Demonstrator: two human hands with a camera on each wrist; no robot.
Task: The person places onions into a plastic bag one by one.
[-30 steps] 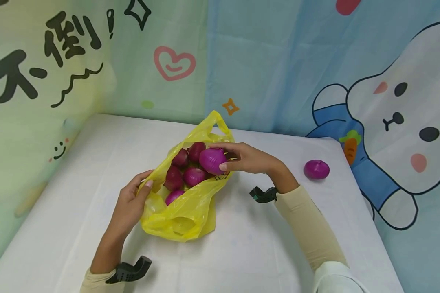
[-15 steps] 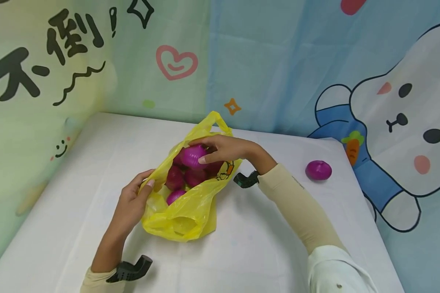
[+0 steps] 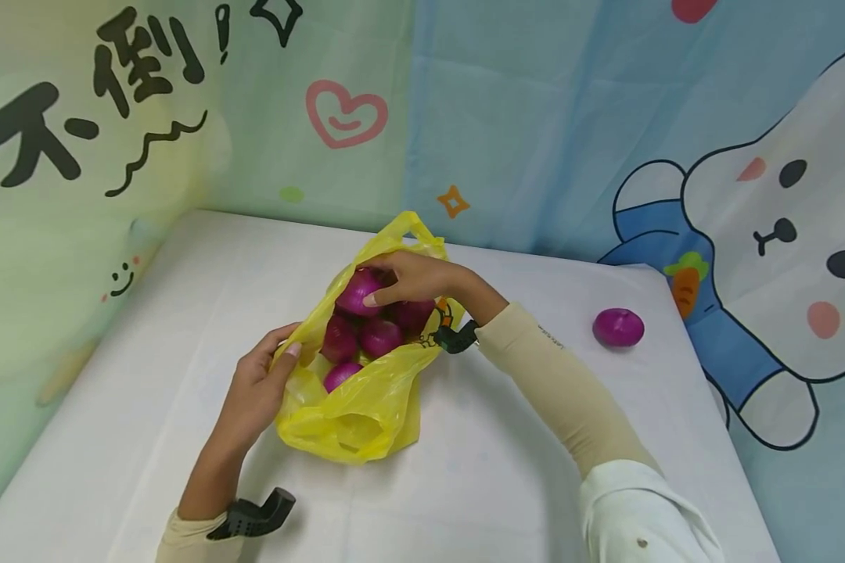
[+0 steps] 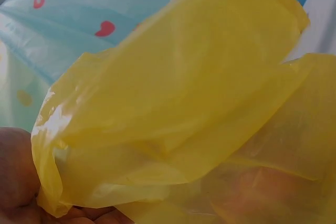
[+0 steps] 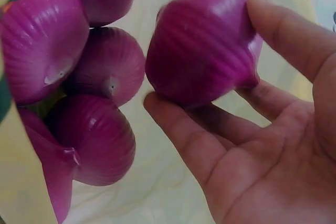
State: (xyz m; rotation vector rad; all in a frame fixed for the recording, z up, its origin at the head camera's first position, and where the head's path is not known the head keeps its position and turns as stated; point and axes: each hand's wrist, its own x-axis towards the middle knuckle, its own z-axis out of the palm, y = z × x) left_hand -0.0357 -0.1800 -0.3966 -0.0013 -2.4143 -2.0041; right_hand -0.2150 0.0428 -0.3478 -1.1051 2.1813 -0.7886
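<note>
A yellow plastic bag (image 3: 387, 391) lies with its mouth spread, several red onions (image 3: 339, 339) inside. My left hand (image 3: 255, 387) pinches the bag's left rim between thumb and fingers; in the left wrist view the hand (image 4: 18, 177) shows at the lower left beside the crumpled film. Reaching in over the far side of the mouth, my right hand (image 3: 417, 277) grips a purple-red onion (image 3: 357, 294). Thumb and fingertips hold this onion (image 5: 205, 45) in the right wrist view, close beside the other onions (image 5: 107, 64).
One more red onion (image 3: 618, 328) sits alone on the white tabletop (image 3: 507, 461), right of the bag. A printed cloth backdrop (image 3: 507, 117) with a cartoon rabbit hangs behind the table. The bag's handle loop (image 3: 410, 227) stands up at its far end.
My right hand has carried the onion leftward from the bag's right side, deeper into its mouth. My left hand keeps its hold on the rim. The head view has shifted slightly.
</note>
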